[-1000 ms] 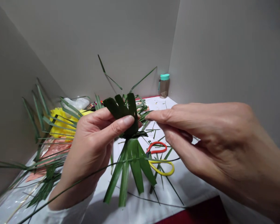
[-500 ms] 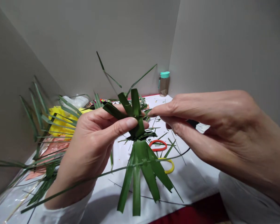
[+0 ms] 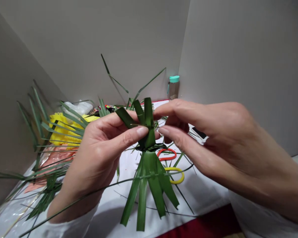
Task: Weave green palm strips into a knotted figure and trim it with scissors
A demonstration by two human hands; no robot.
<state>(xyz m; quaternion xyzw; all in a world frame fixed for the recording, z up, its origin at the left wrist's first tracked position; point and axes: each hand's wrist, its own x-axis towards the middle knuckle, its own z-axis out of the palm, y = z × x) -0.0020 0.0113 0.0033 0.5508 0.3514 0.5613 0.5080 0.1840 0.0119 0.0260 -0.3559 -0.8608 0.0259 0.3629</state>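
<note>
A figure of folded green leaf strips (image 3: 151, 165), tied at the middle with its lower strips fanned out, hangs upright in front of me. My left hand (image 3: 109, 142) is closed on its upper part, thumb in front and fingers behind. A thin sliver (image 3: 136, 125) seems to pass through the leaf beside that thumb. At the right of the folded top, my right hand (image 3: 203, 132) has its thumb and index finger apart. The index fingertip lies close to or against an upright strip; I cannot tell which. The sliver's end points between these fingers.
Orange and yellow scissor handles (image 3: 176, 177) lie on the white-covered table (image 3: 201, 195) among leaf scraps. A bottle with a turquoise lid (image 3: 173, 86) stands at the back. Yellow crinkled material (image 3: 61, 127) and long leaves (image 3: 39, 112) are on the left. A dark-screened object (image 3: 199, 133) lies behind my right hand.
My right thumb and index finger have gone from pressed together to apart, and the hand has shifted left. The leaf figure's top has moved slightly right, with my left hand still holding it.
</note>
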